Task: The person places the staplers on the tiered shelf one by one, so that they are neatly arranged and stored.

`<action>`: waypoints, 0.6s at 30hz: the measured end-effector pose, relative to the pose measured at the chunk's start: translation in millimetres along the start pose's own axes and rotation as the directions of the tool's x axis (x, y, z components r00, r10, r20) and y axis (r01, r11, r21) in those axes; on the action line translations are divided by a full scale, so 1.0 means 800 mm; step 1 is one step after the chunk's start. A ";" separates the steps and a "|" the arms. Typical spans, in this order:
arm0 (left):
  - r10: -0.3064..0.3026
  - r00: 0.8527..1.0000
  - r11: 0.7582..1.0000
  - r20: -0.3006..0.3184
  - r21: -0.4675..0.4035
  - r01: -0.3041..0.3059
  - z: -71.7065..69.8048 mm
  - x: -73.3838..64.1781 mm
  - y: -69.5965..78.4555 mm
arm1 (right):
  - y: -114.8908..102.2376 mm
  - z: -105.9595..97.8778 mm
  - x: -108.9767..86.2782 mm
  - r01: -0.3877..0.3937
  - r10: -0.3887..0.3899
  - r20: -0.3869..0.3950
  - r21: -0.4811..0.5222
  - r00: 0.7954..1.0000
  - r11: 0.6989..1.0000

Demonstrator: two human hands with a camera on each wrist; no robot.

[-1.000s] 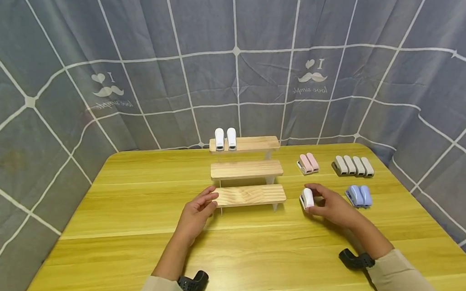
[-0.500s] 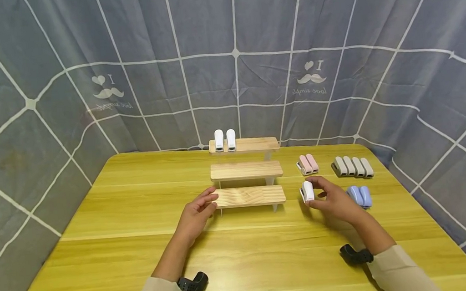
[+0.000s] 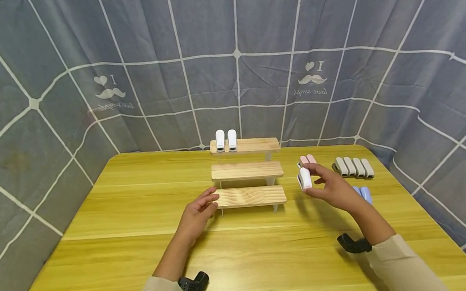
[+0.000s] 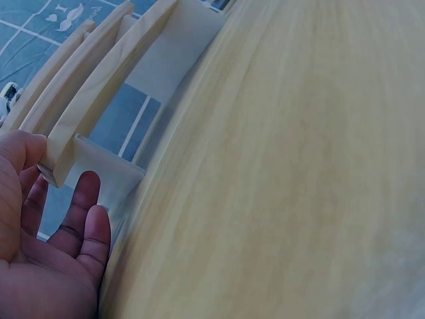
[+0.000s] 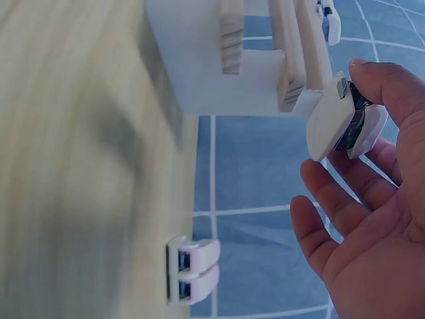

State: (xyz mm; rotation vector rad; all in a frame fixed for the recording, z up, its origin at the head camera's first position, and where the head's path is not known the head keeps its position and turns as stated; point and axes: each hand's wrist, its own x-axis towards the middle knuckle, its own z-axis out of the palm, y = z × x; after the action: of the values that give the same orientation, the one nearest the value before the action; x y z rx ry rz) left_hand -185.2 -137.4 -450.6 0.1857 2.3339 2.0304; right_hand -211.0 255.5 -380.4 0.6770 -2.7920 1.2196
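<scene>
In the head view, my right hand (image 3: 335, 194) pinches a white mini stapler (image 3: 305, 179) between thumb and fingers, above the table and right of a three-step wooden display stand (image 3: 253, 196). The right wrist view shows the stapler (image 5: 331, 123) tilted, with its dark metal middle visible. My left hand (image 3: 195, 218) grips the left end of the stand's lowest step; in the left wrist view, thumb and forefinger pinch the board's corner (image 4: 61, 149) while other fingers extend loosely. Two white staplers (image 3: 226, 140) stand side by side at the left of the top step.
Behind the held stapler lie two pink staplers (image 3: 307, 159), partly hidden. Several grey staplers (image 3: 354, 167) form a row at the right. Blue staplers (image 3: 365, 194) are partly covered by my right forearm. A grey curtain (image 3: 236, 81) surrounds the wooden table (image 3: 121, 245).
My right hand has lifted the white stapler off the table and moved it away from me, towards the pink staplers. The left hand has stayed at the stand.
</scene>
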 end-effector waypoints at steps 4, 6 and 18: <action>0.003 1.000 1.000 0.002 -0.005 -0.003 0.000 0.000 -0.001 | -0.008 -0.001 0.009 0.001 -0.001 0.002 0.009 1.000 1.000; 0.003 1.000 1.000 0.002 -0.008 -0.003 0.000 0.001 -0.002 | -0.012 -0.002 0.013 0.003 -0.003 0.004 0.011 1.000 1.000; 0.006 1.000 1.000 -0.013 0.001 -0.006 0.000 0.001 -0.003 | -0.040 0.002 0.039 0.075 -0.075 -0.003 -0.025 0.997 0.997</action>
State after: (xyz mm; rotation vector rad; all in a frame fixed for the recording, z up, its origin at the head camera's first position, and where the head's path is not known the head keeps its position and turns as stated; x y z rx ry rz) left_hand -186.4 -137.3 -452.7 0.1802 2.3444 2.0391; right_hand -226.3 223.6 -353.5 0.7687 -2.7464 1.1703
